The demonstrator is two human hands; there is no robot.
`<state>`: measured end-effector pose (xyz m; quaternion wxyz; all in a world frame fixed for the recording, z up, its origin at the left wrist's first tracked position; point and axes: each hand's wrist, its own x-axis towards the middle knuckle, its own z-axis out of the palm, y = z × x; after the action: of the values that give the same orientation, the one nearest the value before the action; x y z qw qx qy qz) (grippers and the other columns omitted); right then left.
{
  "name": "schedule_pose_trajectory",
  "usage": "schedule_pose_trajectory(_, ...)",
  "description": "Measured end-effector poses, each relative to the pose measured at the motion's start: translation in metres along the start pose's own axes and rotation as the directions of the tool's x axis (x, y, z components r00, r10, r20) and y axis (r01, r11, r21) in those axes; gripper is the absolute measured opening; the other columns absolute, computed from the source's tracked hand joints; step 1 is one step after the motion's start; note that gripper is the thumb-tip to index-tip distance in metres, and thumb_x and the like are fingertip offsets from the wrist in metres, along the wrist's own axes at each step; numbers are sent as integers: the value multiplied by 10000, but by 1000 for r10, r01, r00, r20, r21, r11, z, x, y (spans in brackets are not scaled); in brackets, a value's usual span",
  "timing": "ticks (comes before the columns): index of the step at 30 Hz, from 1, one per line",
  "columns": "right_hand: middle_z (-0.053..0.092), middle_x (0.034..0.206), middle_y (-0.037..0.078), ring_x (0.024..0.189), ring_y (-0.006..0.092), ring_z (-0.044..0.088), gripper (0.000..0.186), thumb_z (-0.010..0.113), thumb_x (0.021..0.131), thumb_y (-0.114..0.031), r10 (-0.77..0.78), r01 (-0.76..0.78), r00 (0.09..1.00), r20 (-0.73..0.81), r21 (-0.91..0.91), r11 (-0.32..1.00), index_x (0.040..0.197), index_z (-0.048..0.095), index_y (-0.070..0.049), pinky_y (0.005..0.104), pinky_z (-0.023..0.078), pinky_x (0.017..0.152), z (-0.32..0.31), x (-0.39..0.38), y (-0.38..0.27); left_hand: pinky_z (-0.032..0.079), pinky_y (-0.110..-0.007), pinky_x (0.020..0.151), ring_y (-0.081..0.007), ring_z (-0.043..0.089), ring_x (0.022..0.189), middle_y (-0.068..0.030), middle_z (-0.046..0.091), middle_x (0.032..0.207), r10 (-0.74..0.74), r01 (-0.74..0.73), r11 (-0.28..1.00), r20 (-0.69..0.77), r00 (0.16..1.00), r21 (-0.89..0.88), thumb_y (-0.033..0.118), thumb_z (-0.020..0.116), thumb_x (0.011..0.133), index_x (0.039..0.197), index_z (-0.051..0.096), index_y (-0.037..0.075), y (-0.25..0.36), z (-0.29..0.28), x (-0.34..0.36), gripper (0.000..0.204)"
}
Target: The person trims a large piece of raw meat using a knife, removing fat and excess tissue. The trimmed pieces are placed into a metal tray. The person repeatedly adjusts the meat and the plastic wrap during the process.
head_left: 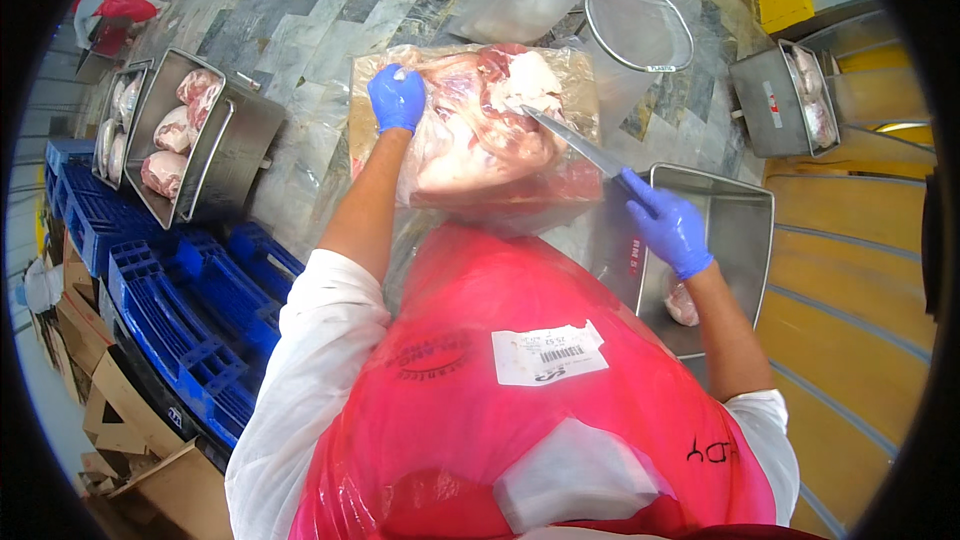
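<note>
A large slab of raw pork (470, 130), pink with pale fat, lies on clear plastic over a cardboard box (585, 185) in front of me. My left hand (397, 97), in a blue glove, is closed at the meat's upper left edge, with a small pale bit showing at the top of the fist. My right hand (672, 230), also gloved in blue, is wrapped round the blue handle of a long knife (585, 148). The blade points up and left, its tip at the pale fat on the meat's right side.
At right, below my right hand, a metal tub (765, 240) holds a piece of meat (682, 304). More metal tubs with meat stand at left (205, 175) and far right (765, 110). Hoops with clear bags (640, 68) stand beyond the box. Blue pallets (190, 310) lie left.
</note>
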<state>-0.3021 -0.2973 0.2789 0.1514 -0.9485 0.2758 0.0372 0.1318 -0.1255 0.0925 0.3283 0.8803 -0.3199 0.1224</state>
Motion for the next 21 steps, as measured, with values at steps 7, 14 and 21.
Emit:
schedule_pose_trajectory(7,688,832,179,748,388,661,406,643,908,-328,-127,156,979,157,-189,970,1314,632,-319,480,533,676,-69,55,-29,478,-529,736,-433,631,745,-244,653,748,-51,41,994,-92,994,-105,194,592,788,689,644,11,14,-9,0,214)
schedule_pose_trajectory(14,688,849,199,723,416,653,412,623,931,-316,-124,167,945,301,-119,979,1339,617,-256,494,529,653,-66,104,-54,469,-535,748,-424,628,765,-234,653,768,-145,130,970,-55,988,-205,174,607,783,708,634,19,16,-18,-3,174)
schedule_pose_trajectory(21,706,1094,182,895,338,718,555,676,926,-169,44,65,976,-213,477,877,1454,506,-194,401,562,744,181,41,-14,455,-482,875,-404,616,904,-208,674,900,-249,245,963,-21,968,-117,201,631,801,917,686,17,3,-8,-7,224)
